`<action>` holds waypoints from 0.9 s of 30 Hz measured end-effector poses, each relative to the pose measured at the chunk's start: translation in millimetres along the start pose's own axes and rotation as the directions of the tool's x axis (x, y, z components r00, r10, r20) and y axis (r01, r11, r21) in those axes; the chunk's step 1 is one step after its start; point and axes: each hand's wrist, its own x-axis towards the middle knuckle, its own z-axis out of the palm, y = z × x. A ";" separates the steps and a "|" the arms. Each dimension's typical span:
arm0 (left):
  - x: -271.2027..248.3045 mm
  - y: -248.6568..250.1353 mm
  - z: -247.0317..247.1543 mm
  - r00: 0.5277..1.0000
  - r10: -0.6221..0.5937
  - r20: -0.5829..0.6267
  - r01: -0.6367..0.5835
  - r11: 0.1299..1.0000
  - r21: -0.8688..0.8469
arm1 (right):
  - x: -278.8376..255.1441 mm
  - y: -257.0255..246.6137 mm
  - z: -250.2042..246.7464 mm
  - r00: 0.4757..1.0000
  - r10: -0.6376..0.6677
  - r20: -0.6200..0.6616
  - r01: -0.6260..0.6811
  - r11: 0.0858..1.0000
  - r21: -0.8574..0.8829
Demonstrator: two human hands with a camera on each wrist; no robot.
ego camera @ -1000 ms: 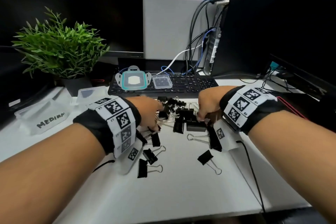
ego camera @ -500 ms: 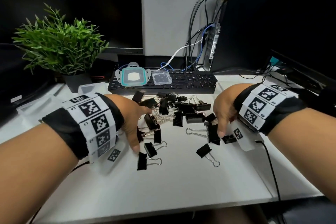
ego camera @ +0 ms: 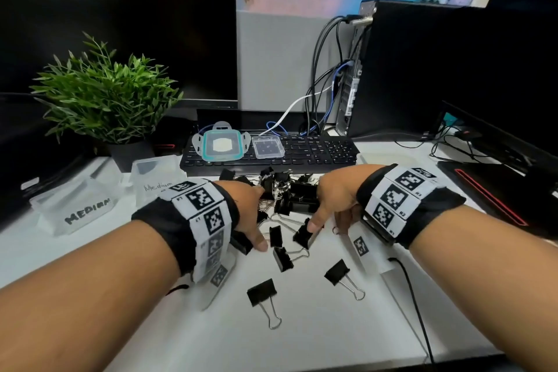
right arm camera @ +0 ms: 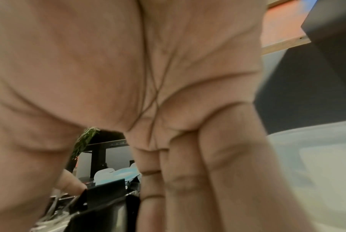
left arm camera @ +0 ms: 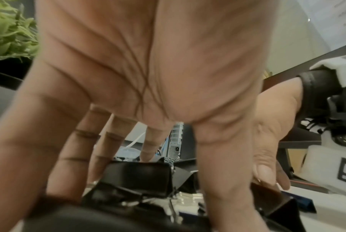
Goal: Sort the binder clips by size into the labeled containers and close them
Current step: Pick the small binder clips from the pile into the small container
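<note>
A heap of black binder clips [ego camera: 287, 190] lies on the white table [ego camera: 317, 341] in front of the keyboard. Loose clips [ego camera: 262, 291] are scattered nearer me. My left hand [ego camera: 253, 214] is spread palm down on the heap's left side, its straight fingers [left arm camera: 150, 149] touching clips [left arm camera: 140, 177]. My right hand [ego camera: 329, 205] presses on the right side, its thumb on one clip [ego camera: 303, 234]; its fingers [right arm camera: 188, 172] point straight down beside a clip [right arm camera: 106, 190]. Neither hand holds a clip. Two clear containers, one labelled MEDIUM [ego camera: 75, 214] and one Medium [ego camera: 157, 181], stand at left.
A teal-rimmed lid [ego camera: 222, 145] and a small clear lid [ego camera: 268, 146] lie on the keyboard [ego camera: 317, 151]. A potted plant [ego camera: 105, 100] stands at back left, a computer tower [ego camera: 422, 69] with cables at back right. A translucent container [ego camera: 389, 157] sits beyond my right wrist.
Both hands had pulled back from the heap and apart, dragging clips toward me; now they have come closer together again over the clips.
</note>
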 end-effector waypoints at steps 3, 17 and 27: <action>1.9 -8.3 -3.6 0.996 -0.008 -0.091 0.004 0.999 -0.045 | 1.9 10.3 -6.2 0.999 -0.033 -0.026 0.036 0.992 0.120; 31.6 9.7 -11.7 0.938 0.262 -0.227 -0.238 0.963 0.126 | 32.5 31.7 -12.7 0.921 0.062 -0.384 -0.130 0.979 -0.154; 36.3 2.1 -1.3 0.912 0.322 -0.254 -0.305 0.946 0.105 | 48.0 35.8 -5.9 0.932 -0.014 -0.362 -0.082 0.965 -0.250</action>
